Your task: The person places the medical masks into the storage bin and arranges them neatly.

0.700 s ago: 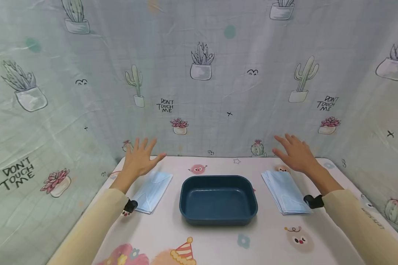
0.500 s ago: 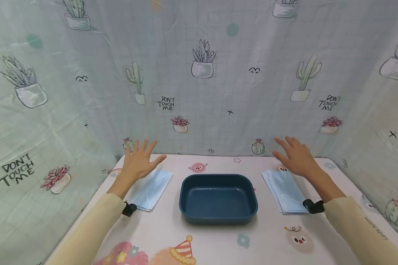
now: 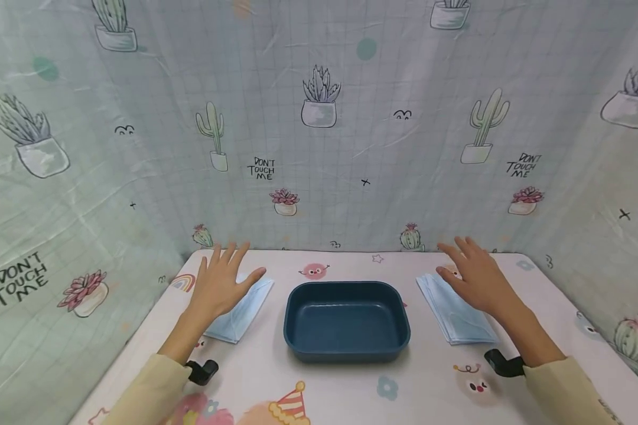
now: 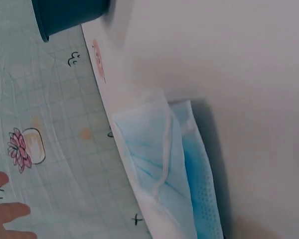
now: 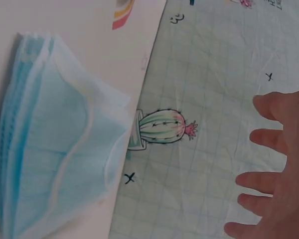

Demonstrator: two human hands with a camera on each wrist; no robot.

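My left hand (image 3: 220, 286) hovers with spread, straight fingers over the far end of some folded light-blue face masks (image 3: 239, 321), partly covering them. On the other side, my right hand (image 3: 478, 280) hangs the same way above a fanned stack of blue face masks (image 3: 459, 316). Neither hand holds anything. Between the two piles stands a dark blue rectangular tray (image 3: 347, 356) with a bare inside. The left wrist view shows a mask with its white ear loop (image 4: 164, 154); in the right wrist view several layered masks (image 5: 70, 139) lie beside the fingers (image 5: 261, 183).
A white table (image 3: 340, 386) with cartoon prints bears everything. Behind and at both sides hang pale curtains (image 3: 345, 206) printed with cacti, meeting the table's far edge. A small black device (image 3: 203, 372) is strapped at the left wrist, another black device (image 3: 504, 363) at the right.
Both hands have come down and back a little, toward me, with fingers still spread. The tray and the masks have not moved; the view has shifted slightly.
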